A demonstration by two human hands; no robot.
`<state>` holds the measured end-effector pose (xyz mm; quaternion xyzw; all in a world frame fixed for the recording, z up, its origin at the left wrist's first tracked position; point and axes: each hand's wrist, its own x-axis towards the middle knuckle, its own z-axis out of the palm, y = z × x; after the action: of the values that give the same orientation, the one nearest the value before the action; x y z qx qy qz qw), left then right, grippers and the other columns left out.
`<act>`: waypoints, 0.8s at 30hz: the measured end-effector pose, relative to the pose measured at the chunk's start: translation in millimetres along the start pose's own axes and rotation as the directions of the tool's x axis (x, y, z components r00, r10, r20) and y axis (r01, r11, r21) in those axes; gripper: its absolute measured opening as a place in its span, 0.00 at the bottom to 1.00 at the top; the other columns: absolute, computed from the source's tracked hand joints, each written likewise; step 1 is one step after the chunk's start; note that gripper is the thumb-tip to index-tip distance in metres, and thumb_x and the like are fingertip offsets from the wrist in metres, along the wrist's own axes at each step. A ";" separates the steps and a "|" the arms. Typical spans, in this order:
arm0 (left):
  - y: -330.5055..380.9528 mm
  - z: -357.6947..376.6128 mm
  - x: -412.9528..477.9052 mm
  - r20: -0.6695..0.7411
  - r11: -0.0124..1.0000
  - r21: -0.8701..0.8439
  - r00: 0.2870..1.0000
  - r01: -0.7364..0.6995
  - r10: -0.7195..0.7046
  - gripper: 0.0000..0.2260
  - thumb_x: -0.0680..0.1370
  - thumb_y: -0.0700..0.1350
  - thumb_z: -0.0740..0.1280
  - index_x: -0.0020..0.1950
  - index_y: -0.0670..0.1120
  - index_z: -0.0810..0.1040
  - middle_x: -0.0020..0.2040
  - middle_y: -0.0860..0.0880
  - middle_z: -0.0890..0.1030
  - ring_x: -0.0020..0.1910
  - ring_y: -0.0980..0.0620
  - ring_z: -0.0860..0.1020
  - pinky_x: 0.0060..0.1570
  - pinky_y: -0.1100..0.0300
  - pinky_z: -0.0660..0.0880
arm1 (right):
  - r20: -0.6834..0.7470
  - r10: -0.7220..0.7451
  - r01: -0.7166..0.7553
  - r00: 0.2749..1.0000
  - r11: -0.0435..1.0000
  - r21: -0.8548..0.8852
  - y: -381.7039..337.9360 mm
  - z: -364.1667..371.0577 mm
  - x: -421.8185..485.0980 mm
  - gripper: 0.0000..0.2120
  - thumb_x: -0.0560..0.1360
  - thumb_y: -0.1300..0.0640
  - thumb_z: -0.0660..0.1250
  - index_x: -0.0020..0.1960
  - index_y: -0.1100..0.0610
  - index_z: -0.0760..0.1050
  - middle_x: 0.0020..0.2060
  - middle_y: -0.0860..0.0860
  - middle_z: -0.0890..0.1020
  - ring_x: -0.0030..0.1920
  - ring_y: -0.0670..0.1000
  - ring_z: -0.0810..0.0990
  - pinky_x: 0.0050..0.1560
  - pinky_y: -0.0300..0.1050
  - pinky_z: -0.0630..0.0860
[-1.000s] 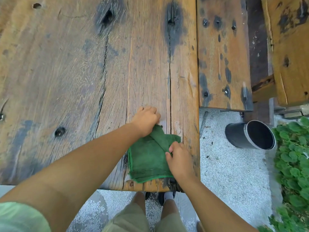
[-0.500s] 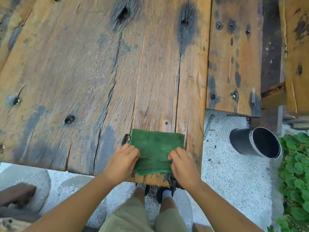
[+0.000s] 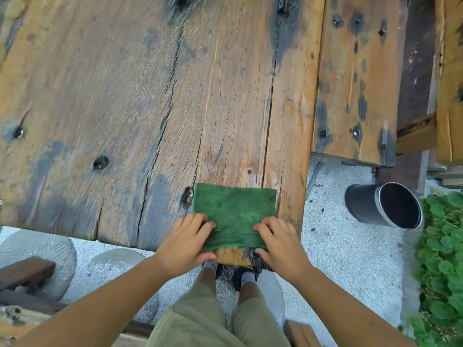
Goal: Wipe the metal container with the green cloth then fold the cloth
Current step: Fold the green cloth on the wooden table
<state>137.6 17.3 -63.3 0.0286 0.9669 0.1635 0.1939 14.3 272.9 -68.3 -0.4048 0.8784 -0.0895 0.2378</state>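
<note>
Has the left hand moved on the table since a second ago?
Yes. The left hand has come back from the far edge of the green cloth to its near left corner, at the wooden table's near edge.

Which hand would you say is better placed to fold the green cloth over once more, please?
Probably the left hand: it rests on the green cloth's near left corner and could sweep it across to the right hand, which pins the other corner.

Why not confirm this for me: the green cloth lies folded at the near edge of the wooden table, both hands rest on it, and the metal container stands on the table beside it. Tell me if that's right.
Not quite. The head view shows the metal container lying on its side on the gravel ground, right of the wooden table, not on it. The rest holds: the green cloth lies folded at the near edge, with the left hand and right hand resting on it.
</note>
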 end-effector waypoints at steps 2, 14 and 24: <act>6.6 1.4 3.6 0.023 0.996 0.092 1.000 -0.002 -0.001 0.28 0.69 0.60 0.76 0.61 0.45 0.77 0.58 0.42 0.78 0.55 0.41 0.75 0.53 0.46 0.76 | -0.034 0.015 -0.015 0.999 1.000 -0.013 -1.2 0.5 3.1 0.24 0.66 0.59 0.78 0.60 0.54 0.76 0.52 0.51 0.76 0.51 0.55 0.75 0.51 0.51 0.73; 9.1 -17.1 16.8 -0.168 0.985 -0.170 0.985 0.005 -0.033 0.06 0.80 0.41 0.61 0.50 0.42 0.77 0.41 0.48 0.80 0.40 0.44 0.77 0.44 0.56 0.67 | -0.124 0.104 -0.078 0.987 0.977 0.198 1.3 -18.0 28.7 0.05 0.78 0.59 0.66 0.53 0.56 0.78 0.47 0.50 0.80 0.50 0.52 0.76 0.53 0.50 0.73; -20.2 -35.5 76.5 -0.180 0.732 -0.630 0.868 0.260 -0.463 0.05 0.81 0.40 0.66 0.55 0.43 0.80 0.52 0.48 0.82 0.51 0.49 0.79 0.52 0.53 0.76 | -0.174 0.371 -0.281 0.912 0.875 0.393 13.6 -28.6 80.8 0.07 0.80 0.53 0.67 0.57 0.53 0.78 0.49 0.46 0.82 0.42 0.43 0.74 0.36 0.26 0.60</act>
<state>53.5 -3.6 -67.0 -0.2512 0.8728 0.4142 0.0597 -54.0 219.9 -76.0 -0.1850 0.9254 -0.2561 0.2095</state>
